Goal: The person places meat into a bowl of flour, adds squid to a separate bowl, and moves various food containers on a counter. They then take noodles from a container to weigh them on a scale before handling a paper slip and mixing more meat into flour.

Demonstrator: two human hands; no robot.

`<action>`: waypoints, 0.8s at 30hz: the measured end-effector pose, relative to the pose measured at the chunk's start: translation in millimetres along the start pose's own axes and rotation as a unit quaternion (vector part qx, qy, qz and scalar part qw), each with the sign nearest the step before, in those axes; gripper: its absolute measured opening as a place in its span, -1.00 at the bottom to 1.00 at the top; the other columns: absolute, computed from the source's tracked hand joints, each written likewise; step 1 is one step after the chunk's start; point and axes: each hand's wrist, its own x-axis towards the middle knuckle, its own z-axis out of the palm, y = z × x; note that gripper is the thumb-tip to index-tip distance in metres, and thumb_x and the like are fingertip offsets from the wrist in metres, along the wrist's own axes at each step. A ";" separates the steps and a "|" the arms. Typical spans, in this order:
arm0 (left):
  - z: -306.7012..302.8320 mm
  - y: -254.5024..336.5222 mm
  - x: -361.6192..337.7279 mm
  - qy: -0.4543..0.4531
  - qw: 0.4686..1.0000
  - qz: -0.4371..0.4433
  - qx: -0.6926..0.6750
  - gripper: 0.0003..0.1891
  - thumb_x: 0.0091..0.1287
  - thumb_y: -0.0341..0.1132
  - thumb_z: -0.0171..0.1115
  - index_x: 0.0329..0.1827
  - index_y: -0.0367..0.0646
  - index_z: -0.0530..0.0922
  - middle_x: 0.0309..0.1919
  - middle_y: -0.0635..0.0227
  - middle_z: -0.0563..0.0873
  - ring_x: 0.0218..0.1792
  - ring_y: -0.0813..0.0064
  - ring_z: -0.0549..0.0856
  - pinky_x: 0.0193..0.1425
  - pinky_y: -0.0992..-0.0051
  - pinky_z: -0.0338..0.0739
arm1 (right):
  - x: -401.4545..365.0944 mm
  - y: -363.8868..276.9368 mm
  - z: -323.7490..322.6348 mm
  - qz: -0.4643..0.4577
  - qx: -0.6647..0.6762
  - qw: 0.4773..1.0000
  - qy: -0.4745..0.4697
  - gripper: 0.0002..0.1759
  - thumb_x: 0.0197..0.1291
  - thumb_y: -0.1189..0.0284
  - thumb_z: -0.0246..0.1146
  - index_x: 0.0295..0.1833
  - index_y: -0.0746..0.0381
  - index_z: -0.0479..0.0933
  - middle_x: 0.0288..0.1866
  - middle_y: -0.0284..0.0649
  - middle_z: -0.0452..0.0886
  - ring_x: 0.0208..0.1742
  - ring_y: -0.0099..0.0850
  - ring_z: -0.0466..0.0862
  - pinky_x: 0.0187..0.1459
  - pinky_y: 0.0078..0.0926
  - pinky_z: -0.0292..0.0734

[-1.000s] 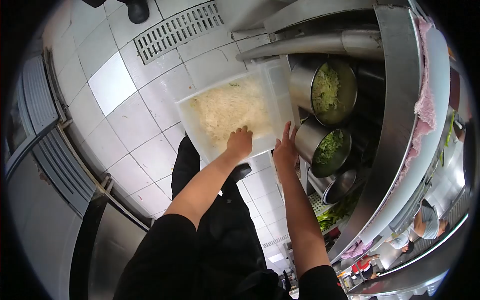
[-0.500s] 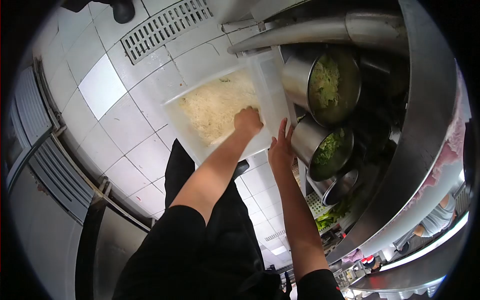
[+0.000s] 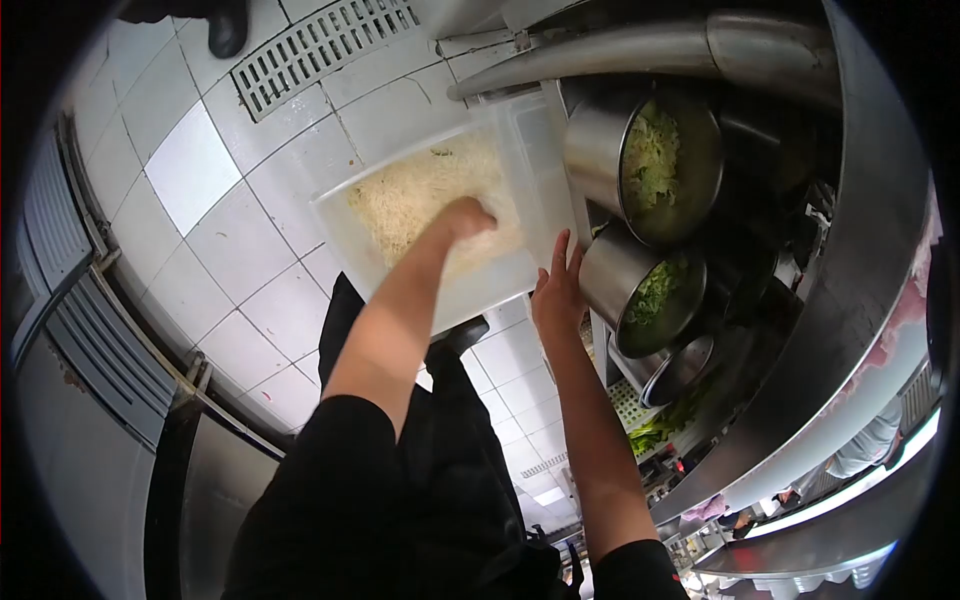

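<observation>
A translucent plastic tub [image 3: 555, 160] holds pale shredded or grainy food [image 3: 405, 190] with a few green bits. My left hand [image 3: 466, 217] is inside it, fingers curled down at the food's surface; what they hold is hidden. Between the tub's right side and a steel pot [image 3: 605, 270] is my right hand [image 3: 560, 295], open, fingers stretched upward and thumb apart. That pot contains chopped green leaves [image 3: 655, 293]. Above it, a larger steel pot [image 3: 592, 160] contains paler shredded greens [image 3: 652, 160].
White floor tiles [image 3: 270, 180] and a drain grate [image 3: 320, 55] lie beyond the tub. A thick metal pipe [image 3: 620, 50] runs above the pots. The curved steel counter edge [image 3: 850, 260] is at right. A dark shoe [image 3: 228, 30] shows at top left.
My left hand has moved left and slightly up, away from the tub's right side. My right hand stays open beside the tub, shifted slightly. The view has shifted a little.
</observation>
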 end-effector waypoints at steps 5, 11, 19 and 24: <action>-42.1 -41.6 -45.3 0.007 0.981 -0.039 -0.188 -0.48 -0.02 -0.06 0.36 -0.05 -0.23 0.61 -0.14 0.16 0.67 -0.09 0.27 0.62 -0.05 0.34 0.48 | 1.8 -1.6 1.7 0.040 -0.029 0.998 -0.031 -0.14 0.22 0.42 0.12 0.50 0.02 -0.25 0.47 0.09 -0.05 0.41 0.06 0.14 0.23 -0.17 0.38; -53.1 -25.7 -169.1 0.015 0.933 -0.033 -0.357 -0.52 0.09 -0.22 0.35 0.02 -0.34 0.54 -0.11 0.15 0.65 -0.09 0.34 0.63 -0.01 0.37 0.52 | 0.1 2.7 2.9 -0.009 -0.034 0.999 0.020 -0.11 0.20 0.43 0.13 0.51 0.02 -0.27 0.48 0.12 -0.06 0.41 0.11 0.13 0.30 -0.16 0.26; 18.9 -93.9 -244.8 0.311 0.713 0.014 -0.628 -0.59 0.14 -0.38 0.29 -0.01 -0.51 0.50 -0.13 0.05 0.65 -0.18 0.28 0.67 -0.07 0.39 0.57 | -1.6 -5.6 -22.1 0.066 0.063 0.990 -0.109 -0.09 0.21 0.41 0.10 0.51 0.00 -0.35 0.45 0.18 0.00 0.40 0.12 0.16 0.30 -0.10 0.23; 31.8 -91.2 -221.9 0.319 0.681 0.005 -0.659 -0.58 0.16 -0.38 0.26 0.00 -0.53 0.48 -0.12 0.04 0.65 -0.19 0.27 0.68 -0.08 0.39 0.57 | -2.5 -4.5 -29.5 0.077 0.112 0.978 -0.159 -0.09 0.22 0.41 0.08 0.51 -0.04 -0.37 0.41 0.20 0.11 0.37 0.13 0.21 0.28 -0.07 0.24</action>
